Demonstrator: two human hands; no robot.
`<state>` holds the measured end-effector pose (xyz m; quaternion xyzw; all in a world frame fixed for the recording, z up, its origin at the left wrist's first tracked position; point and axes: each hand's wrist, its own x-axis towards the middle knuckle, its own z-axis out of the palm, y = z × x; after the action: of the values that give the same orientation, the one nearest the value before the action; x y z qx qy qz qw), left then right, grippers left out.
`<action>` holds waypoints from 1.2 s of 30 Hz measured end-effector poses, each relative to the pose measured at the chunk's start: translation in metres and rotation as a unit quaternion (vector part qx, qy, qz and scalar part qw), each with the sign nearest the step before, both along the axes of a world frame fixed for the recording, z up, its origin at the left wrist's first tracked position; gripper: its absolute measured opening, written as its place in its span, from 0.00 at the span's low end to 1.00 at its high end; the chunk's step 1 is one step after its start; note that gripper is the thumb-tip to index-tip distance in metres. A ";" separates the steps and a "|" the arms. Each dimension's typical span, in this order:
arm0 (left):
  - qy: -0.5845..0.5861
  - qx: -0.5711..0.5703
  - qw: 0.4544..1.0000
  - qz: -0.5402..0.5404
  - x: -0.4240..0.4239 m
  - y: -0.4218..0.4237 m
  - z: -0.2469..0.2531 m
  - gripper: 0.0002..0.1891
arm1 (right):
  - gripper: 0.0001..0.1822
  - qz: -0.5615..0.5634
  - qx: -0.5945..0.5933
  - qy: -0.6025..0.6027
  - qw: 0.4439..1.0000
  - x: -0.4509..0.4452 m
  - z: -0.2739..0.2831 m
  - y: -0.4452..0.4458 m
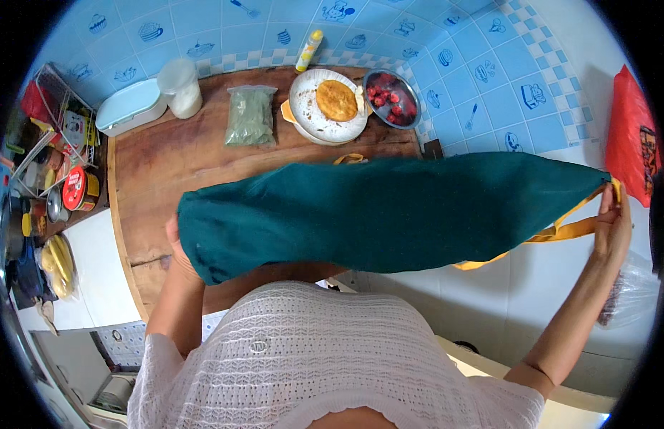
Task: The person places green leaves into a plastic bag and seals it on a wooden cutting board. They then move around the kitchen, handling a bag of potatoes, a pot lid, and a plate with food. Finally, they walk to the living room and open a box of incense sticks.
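A dark green cloth apron (375, 214) with yellow straps (565, 230) stretches sideways between my hands, above the near part of the wooden counter. My left hand (181, 249) grips its left end, with most of the fingers hidden behind the fabric. At the far right my right hand (613, 220) pinches the pointed corner, where a yellow strap is attached. Beyond the cloth, a round golden-brown cake (336, 101) rests on a white plate (305, 115) along with crumbs.
A metal bowl of red strawberries (391, 99), a bag of green powder (251, 115), a clear jar (184, 91), a lidded box (131, 107) and a yellow-capped tube (309, 51) line the tiled wall. At left stand a wire rack (69, 123) and bagged bananas (58, 263). A red bag (629, 139) hangs right.
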<state>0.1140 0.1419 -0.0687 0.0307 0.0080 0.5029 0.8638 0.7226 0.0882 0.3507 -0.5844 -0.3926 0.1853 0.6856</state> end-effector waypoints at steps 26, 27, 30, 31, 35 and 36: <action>0.517 -0.007 0.830 0.208 0.126 0.206 -0.007 0.33 | 0.29 0.123 -0.406 -0.177 0.888 -0.010 -0.410 0.372; 0.588 0.024 0.786 0.187 0.130 0.200 0.002 0.32 | 0.28 0.099 -0.430 -0.226 0.869 -0.008 -0.423 0.369; 0.764 0.138 0.611 0.155 0.131 0.200 -0.004 0.27 | 0.27 0.076 -0.415 -0.409 0.809 -0.011 -0.434 0.356; 0.768 0.126 0.609 0.153 0.132 0.204 -0.003 0.26 | 0.27 0.064 -0.415 -0.408 0.811 -0.017 -0.434 0.350; 0.753 0.084 0.635 0.148 0.125 0.213 -0.007 0.19 | 0.27 0.106 -0.499 -0.443 0.737 -0.060 -0.419 0.328; 0.690 0.060 0.705 0.154 0.125 0.214 -0.005 0.18 | 0.26 0.122 -0.531 -0.445 0.710 -0.064 -0.420 0.322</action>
<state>0.2389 0.3558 -0.0733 0.4190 0.5762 0.4671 0.5237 0.6587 0.4100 -0.0689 -0.8138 -0.5573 0.1635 -0.0208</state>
